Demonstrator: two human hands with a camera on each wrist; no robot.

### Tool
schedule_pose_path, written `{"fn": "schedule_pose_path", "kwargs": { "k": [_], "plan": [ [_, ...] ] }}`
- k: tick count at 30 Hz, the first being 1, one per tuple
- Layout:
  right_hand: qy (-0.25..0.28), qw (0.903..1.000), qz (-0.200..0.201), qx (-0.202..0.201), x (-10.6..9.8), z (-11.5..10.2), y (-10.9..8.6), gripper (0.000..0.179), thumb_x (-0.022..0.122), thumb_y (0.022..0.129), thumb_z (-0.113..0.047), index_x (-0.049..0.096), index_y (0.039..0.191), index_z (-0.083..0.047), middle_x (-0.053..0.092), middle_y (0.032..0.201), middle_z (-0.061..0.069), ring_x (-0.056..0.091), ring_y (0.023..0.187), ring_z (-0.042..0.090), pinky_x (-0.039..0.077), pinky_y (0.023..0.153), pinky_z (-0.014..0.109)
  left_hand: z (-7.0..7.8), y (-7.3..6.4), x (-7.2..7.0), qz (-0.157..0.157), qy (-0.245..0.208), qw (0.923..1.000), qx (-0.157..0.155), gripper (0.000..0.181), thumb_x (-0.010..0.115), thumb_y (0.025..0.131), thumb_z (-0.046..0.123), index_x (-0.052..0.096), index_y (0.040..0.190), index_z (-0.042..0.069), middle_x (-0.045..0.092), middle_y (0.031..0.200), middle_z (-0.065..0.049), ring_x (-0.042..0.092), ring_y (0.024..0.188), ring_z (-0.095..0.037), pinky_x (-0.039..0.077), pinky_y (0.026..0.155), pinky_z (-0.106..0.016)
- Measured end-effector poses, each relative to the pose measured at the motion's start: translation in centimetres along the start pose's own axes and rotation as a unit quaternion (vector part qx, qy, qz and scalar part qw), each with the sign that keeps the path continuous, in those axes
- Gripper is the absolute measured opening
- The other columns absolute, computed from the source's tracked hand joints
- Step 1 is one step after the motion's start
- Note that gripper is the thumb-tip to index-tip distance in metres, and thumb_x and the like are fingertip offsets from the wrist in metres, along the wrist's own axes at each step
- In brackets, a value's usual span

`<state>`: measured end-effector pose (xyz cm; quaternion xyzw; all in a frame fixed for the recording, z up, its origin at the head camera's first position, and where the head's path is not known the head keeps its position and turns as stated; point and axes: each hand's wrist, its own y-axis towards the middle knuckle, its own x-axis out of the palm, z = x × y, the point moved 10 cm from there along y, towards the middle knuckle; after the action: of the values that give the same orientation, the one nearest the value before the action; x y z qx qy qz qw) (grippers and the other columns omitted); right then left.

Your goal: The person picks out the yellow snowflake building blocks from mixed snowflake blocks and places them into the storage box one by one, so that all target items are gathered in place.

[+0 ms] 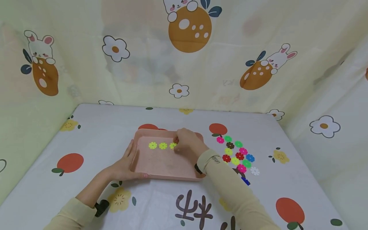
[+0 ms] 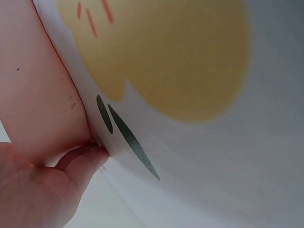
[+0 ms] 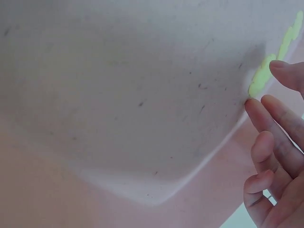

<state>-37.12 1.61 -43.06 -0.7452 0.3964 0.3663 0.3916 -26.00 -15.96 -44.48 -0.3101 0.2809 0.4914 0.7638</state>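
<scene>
A pink tray (image 1: 169, 166) lies on the table. My left hand (image 1: 124, 166) holds its near left corner, fingers along the left side and thumb at the front edge; the left wrist view shows that thumb (image 2: 88, 166) against the tray's wall. Over the tray's far part, my right hand (image 1: 188, 143) pinches a yellow flower-shaped piece (image 3: 262, 76) between thumb and fingertip, close to the tray floor. Two more yellow flower pieces (image 1: 163, 145) lie flat to its left, in one row with it. The right hand partly hides the held piece in the head view.
Right of the tray, a loose cluster of flower pieces (image 1: 239, 156) in pink, green, red, brown, yellow, blue and white lies on the patterned tablecloth (image 1: 95, 137). The right forearm covers part of it. Printed curtains (image 1: 143, 73) hang behind and at both sides.
</scene>
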Motion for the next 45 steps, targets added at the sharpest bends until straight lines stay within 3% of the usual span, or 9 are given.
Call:
{"fn": "schedule_pose_path", "kwargs": {
  "k": [10, 17, 23, 35, 45],
  "plan": [
    [0.009, 0.9998, -0.013, -0.011, -0.9, 0.5, -0.6, 0.031, 0.076, 0.074, -0.027, 0.065, 0.101, -0.017, 0.058, 0.090, -0.005, 0.051, 0.090, 0.014, 0.045, 0.080, 0.032, 0.1, 0.0, -0.1, 0.001, 0.001, 1.0000, 0.003, 0.127, 0.072, 0.066, 0.058, -0.015, 0.145, 0.009, -0.022, 0.149, -0.014, 0.007, 0.134, -0.046, 0.025, 0.098, -0.061],
    [-0.013, 0.9963, -0.015, -0.084, -2.8, -0.8, -1.5, 0.037, 0.074, 0.076, -0.027, 0.067, 0.108, -0.009, 0.064, 0.097, 0.002, 0.056, 0.094, 0.018, 0.047, 0.082, 0.031, 0.4, 0.0, -0.1, 0.000, 0.007, 0.9999, 0.011, 0.127, 0.071, 0.067, 0.058, -0.014, 0.144, 0.006, -0.022, 0.148, -0.015, 0.005, 0.134, -0.046, 0.024, 0.099, -0.061],
    [-0.004, 0.9940, -0.017, -0.108, -4.0, -0.8, -2.8, 0.042, 0.074, 0.076, -0.028, 0.066, 0.111, -0.006, 0.065, 0.103, 0.006, 0.056, 0.100, 0.024, 0.047, 0.082, 0.033, 0.3, -0.1, -0.2, 0.002, 0.011, 0.9999, 0.008, 0.127, 0.071, 0.067, 0.059, -0.014, 0.144, 0.006, -0.022, 0.148, -0.015, 0.006, 0.134, -0.046, 0.025, 0.098, -0.060],
    [0.027, 0.9951, 0.005, -0.095, -5.4, 1.4, -5.8, 0.042, 0.074, 0.076, -0.032, 0.066, 0.112, -0.013, 0.064, 0.103, 0.005, 0.051, 0.079, 0.019, 0.047, 0.062, 0.027, -0.1, 0.0, -0.1, 0.001, 0.001, 1.0000, 0.004, 0.127, 0.071, 0.067, 0.059, -0.016, 0.144, 0.010, -0.022, 0.149, -0.013, 0.008, 0.134, -0.045, 0.027, 0.098, -0.060],
    [0.004, 0.9863, 0.059, -0.154, -7.1, 2.9, -8.6, 0.037, 0.076, 0.074, -0.023, 0.068, 0.106, -0.007, 0.067, 0.097, 0.006, 0.048, 0.054, 0.014, 0.042, 0.050, 0.026, 0.0, 0.1, 0.1, 0.000, 0.004, 1.0000, 0.007, 0.127, 0.071, 0.066, 0.059, -0.014, 0.145, 0.007, -0.023, 0.149, -0.013, 0.009, 0.134, -0.045, 0.028, 0.097, -0.060]
  ]
}}
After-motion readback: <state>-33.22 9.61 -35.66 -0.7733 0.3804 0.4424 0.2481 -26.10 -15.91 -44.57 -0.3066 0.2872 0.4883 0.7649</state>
